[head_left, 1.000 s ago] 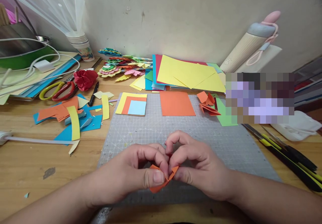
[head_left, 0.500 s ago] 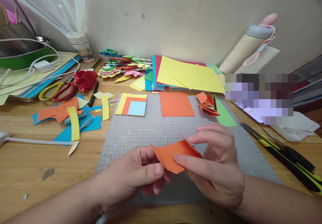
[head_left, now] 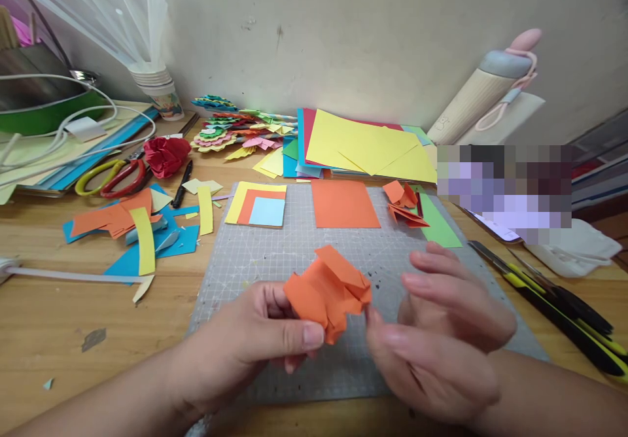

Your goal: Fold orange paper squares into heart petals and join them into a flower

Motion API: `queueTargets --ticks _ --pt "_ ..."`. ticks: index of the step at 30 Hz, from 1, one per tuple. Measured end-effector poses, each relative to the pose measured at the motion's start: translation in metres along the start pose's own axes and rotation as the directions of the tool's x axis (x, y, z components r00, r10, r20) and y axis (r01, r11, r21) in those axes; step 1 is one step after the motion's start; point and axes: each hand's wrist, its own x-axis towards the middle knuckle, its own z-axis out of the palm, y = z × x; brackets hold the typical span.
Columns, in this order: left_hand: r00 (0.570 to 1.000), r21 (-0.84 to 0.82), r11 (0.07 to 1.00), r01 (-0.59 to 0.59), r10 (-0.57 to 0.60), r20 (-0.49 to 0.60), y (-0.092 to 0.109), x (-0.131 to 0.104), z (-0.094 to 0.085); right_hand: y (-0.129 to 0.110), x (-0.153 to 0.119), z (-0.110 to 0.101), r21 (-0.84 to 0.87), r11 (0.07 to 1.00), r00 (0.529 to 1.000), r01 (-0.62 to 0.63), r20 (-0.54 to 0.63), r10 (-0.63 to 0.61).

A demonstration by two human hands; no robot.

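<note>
An orange folded paper piece (head_left: 328,293) with curled, creased edges is pinched between the thumb and fingers of my left hand (head_left: 265,329). It is held above the grey cutting mat (head_left: 235,371). My right hand (head_left: 436,332), slightly blurred, is open at the paper's right edge, fingers spread; whether a fingertip still touches the paper I cannot tell. Beyond the hands, a flat orange square (head_left: 346,205) lies on the mat. To its left is a stack of yellow, orange and light blue squares (head_left: 258,205), and to its right are some folded orange pieces (head_left: 405,203).
Paper scraps (head_left: 142,241), scissors (head_left: 115,176) and a black pen (head_left: 182,185) lie at left. Behind the mat are coloured sheets (head_left: 367,139) and paper flowers (head_left: 230,129). A yellow-black cutter (head_left: 554,306) is at right; a bottle (head_left: 478,87) leans against the wall.
My right hand has moved right, off the paper's face, and its fingers have spread. The orange paper has tilted and now shows more folds. My left hand keeps its hold.
</note>
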Motion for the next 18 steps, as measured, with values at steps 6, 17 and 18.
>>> queueTargets --ticks 6,17,18 --pt "0.979 0.123 0.988 -0.099 0.118 -0.164 -0.001 0.005 -0.004 -0.003 0.014 0.006 0.508 0.595 0.771 -0.622 0.531 0.353" --pt "0.989 0.156 0.981 -0.116 0.128 -0.071 -0.003 0.005 0.002 -0.003 0.005 0.013 0.483 0.329 0.577 -0.811 0.753 0.317" --pt "0.99 0.162 0.98 -0.113 0.125 -0.062 -0.003 0.006 0.002 -0.004 0.006 0.012 0.464 0.328 0.56 -0.823 0.76 0.33"
